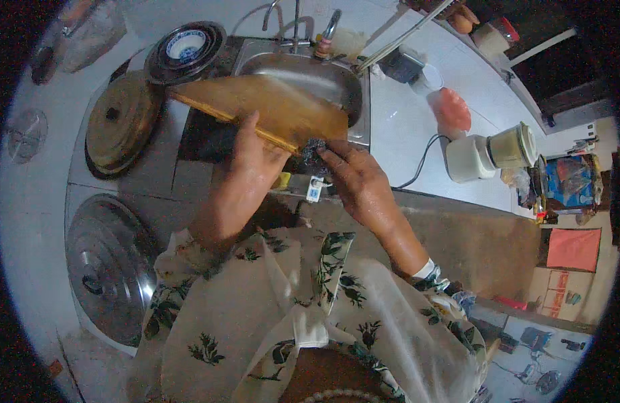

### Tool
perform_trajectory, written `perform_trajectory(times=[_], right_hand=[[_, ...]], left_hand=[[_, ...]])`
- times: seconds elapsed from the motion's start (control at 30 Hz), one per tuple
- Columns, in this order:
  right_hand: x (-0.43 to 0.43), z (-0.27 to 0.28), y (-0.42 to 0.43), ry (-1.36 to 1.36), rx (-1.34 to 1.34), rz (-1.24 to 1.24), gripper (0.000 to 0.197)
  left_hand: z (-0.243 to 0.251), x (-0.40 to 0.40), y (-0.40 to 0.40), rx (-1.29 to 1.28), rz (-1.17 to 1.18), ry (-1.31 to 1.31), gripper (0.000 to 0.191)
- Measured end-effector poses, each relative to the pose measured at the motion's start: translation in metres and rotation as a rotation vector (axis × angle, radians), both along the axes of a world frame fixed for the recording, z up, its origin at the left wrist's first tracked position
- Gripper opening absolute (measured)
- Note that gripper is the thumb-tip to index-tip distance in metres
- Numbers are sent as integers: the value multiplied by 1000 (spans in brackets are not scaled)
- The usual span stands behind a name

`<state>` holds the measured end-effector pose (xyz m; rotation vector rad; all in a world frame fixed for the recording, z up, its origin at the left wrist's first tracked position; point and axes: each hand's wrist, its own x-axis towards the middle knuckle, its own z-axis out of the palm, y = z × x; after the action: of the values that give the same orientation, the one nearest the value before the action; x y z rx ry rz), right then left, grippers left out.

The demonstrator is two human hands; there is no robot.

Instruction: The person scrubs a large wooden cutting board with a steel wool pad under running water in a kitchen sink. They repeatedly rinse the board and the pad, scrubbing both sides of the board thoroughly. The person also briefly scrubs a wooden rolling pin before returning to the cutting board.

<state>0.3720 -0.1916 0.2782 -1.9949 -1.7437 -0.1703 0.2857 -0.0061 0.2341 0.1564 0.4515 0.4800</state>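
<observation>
A wooden cutting board [269,103] is held tilted in front of the stainless steel sink [310,70], partly over it. My left hand [252,166] grips the board's near edge, thumb on its upper face. A metal scouring pad [314,150] is in the fingers of my right hand [358,176], at the board's near right corner. The faucet [296,43] stands behind the sink. Both hands look wet.
Stacked bowls [186,50] and a round wooden lid [121,123] lie left of the sink, with a large metal lid [108,267] nearer. On the right counter are a red plastic bag [451,111], a white container [468,158] and a cable. A power socket [315,189] hangs below the sink edge.
</observation>
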Motion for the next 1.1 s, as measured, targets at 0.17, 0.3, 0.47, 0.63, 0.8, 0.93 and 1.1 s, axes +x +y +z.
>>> perform_trajectory(times=[0.17,0.3,0.47,0.63,0.8,0.93,1.1], right_hand=[[11,23,14,-382,-78,-158,49],[38,50,23,-346,-23,-188,42],[53,69,20,-353,93,-168,47],[51,79,29,-354,148,-157,42],[57,92,27,-319,157,-190,38],[73,102,36,-321,175,-259,37],[95,105,53,-440,238,-458,37]], left_hand=[[26,15,8,17,-66,4,54],[54,16,31,68,-181,-79,52],[25,-40,78,435,-331,-134,38],[17,-101,148,1720,378,590,49],[75,-100,169,2566,710,888,61],[91,-64,197,2680,451,596,50],[116,-27,202,2682,530,633,36]])
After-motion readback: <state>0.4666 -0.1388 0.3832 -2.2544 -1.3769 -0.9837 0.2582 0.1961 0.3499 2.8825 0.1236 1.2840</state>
